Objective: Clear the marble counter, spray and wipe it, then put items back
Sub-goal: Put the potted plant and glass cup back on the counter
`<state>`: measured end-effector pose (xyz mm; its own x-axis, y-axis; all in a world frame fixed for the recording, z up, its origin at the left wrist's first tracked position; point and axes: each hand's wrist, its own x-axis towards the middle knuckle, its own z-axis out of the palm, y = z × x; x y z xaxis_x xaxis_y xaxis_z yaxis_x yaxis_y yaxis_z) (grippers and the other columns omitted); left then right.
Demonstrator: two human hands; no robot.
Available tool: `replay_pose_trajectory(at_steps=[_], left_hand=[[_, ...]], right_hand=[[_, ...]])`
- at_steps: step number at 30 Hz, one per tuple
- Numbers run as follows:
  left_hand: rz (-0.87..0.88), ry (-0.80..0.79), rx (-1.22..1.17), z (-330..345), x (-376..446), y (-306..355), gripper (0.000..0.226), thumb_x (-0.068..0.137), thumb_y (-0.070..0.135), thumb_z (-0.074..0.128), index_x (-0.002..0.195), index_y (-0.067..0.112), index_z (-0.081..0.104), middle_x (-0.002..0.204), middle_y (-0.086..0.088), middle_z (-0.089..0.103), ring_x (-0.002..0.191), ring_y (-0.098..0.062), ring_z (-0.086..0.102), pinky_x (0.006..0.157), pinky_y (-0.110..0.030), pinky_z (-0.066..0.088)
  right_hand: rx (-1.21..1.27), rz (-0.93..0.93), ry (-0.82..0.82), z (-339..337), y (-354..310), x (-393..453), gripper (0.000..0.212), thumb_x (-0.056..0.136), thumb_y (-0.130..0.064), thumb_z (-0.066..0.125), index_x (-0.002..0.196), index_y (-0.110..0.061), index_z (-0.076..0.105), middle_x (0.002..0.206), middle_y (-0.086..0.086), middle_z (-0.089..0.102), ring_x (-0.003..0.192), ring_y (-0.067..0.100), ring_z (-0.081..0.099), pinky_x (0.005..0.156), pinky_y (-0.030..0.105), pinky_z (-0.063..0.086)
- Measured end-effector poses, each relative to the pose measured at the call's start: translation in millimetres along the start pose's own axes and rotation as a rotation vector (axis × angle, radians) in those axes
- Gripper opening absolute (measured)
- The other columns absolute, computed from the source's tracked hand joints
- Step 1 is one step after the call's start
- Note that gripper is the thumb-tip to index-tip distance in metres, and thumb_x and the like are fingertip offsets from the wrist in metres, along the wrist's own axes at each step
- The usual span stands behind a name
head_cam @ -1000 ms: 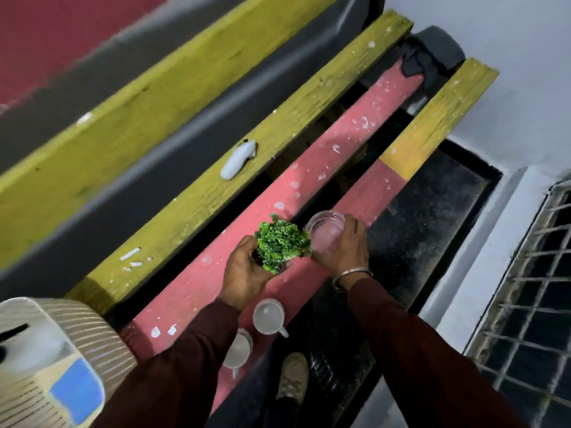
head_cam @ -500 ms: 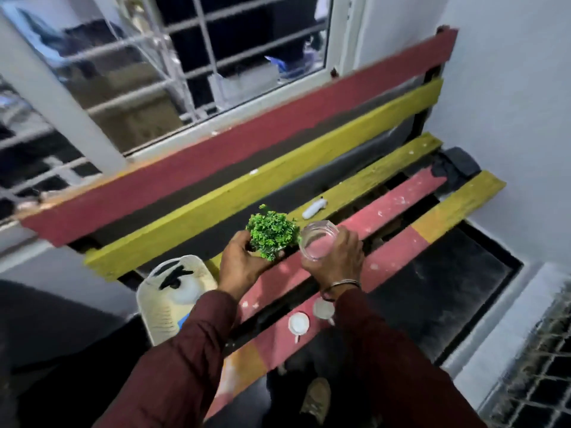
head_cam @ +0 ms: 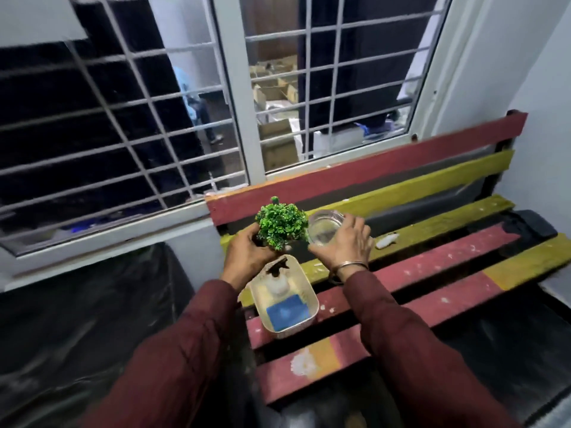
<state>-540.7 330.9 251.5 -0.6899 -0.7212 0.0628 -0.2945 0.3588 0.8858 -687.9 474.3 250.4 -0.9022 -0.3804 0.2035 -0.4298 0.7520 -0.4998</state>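
Head view, looking down at a slatted bench (head_cam: pixel 432 270) painted red and yellow, set beneath a barred window (head_cam: pixel 185 103). The left hand (head_cam: pixel 244 257) is wrapped around the base of a small green plant (head_cam: pixel 281 225), fingers closed on it, and holds it upright above the bench's left end. The right hand (head_cam: pixel 346 242) grips a clear glass bowl (head_cam: pixel 324 227) from the side — fingers curled over its rim — just beside the plant and nearly touching it. A metal bangle (head_cam: pixel 349 267) circles the right wrist; both arms wear dark red sleeves (head_cam: pixel 417 350).

Below the hands, a white ribbed basket (head_cam: pixel 309 319) rests on the bench slats at the left end. Inside it stand a spray bottle (head_cam: pixel 278 281) with a black trigger head and a blue sponge-like block (head_cam: pixel 285 310) — the exact item cannot be told. A small white object (head_cam: pixel 385 240) lies on a yellow slat to the right of the right hand. Black sheeting (head_cam: pixel 77 319) covers the surface to the left of the bench.
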Motion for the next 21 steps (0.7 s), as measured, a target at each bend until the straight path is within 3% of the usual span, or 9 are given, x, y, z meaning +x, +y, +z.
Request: replay_pose_trajectory(at_steps=[3, 6, 12, 17, 19, 21], left_hand=[[-0.017, 0.056, 0.033, -34, -9, 0, 0.052, 0.062, 0.040, 0.094, 0.109, 0.026, 0.075, 0.096, 0.011, 0.078, 0.094, -0.006, 0.071, 0.087, -0.031, 0.058], [-0.060, 0.130, 0.046, -63, -12, -1, 0.061, 0.056, 0.050, 0.093, 0.110, 0.028, 0.075, 0.097, 0.012, 0.078, 0.096, -0.005, 0.071, 0.088, -0.031, 0.057], [-0.153, 0.350, 0.000, -125, -37, -4, 0.043, 0.065, 0.029, 0.096, 0.103, 0.025, 0.075, 0.092, 0.012, 0.077, 0.089, -0.003, 0.071, 0.080, -0.022, 0.053], [-0.233, 0.486, 0.103, -190, -70, -30, 0.047, 0.065, 0.030, 0.095, 0.107, 0.020, 0.076, 0.095, 0.007, 0.076, 0.091, -0.008, 0.070, 0.078, -0.020, 0.052], [-0.269, 0.539, 0.120, -218, -84, -45, 0.047, 0.065, 0.030, 0.095, 0.106, 0.023, 0.075, 0.098, 0.004, 0.077, 0.095, -0.012, 0.071, 0.084, -0.026, 0.054], [-0.292, 0.563, 0.105, -244, -97, -54, 0.049, 0.065, 0.035, 0.095, 0.108, 0.026, 0.074, 0.098, 0.007, 0.076, 0.093, -0.009, 0.069, 0.080, -0.022, 0.053]], right_hand=[[0.026, -0.076, -0.017, 2, -34, -10, 0.095, 0.044, -0.063, 0.071, 0.118, -0.011, 0.044, 0.116, 0.010, 0.050, 0.111, 0.032, 0.046, 0.091, 0.043, 0.039], [0.058, -0.147, -0.072, 4, -66, -11, 0.095, 0.044, -0.061, 0.072, 0.120, -0.012, 0.042, 0.117, 0.010, 0.050, 0.111, 0.031, 0.046, 0.093, 0.042, 0.038], [0.216, -0.320, -0.246, 20, -129, -12, 0.100, 0.046, -0.051, 0.079, 0.125, -0.007, 0.036, 0.117, 0.011, 0.047, 0.110, 0.032, 0.049, 0.091, 0.040, 0.047], [0.201, -0.429, -0.320, 45, -186, -43, 0.103, 0.048, -0.057, 0.077, 0.128, -0.007, 0.036, 0.122, 0.012, 0.047, 0.114, 0.033, 0.046, 0.094, 0.040, 0.042], [0.165, -0.458, -0.321, 55, -213, -62, 0.103, 0.047, -0.061, 0.073, 0.128, -0.008, 0.038, 0.123, 0.011, 0.048, 0.115, 0.034, 0.044, 0.095, 0.042, 0.040], [0.146, -0.481, -0.307, 64, -238, -79, 0.103, 0.045, -0.066, 0.071, 0.126, -0.009, 0.040, 0.122, 0.010, 0.049, 0.113, 0.033, 0.044, 0.094, 0.042, 0.040]])
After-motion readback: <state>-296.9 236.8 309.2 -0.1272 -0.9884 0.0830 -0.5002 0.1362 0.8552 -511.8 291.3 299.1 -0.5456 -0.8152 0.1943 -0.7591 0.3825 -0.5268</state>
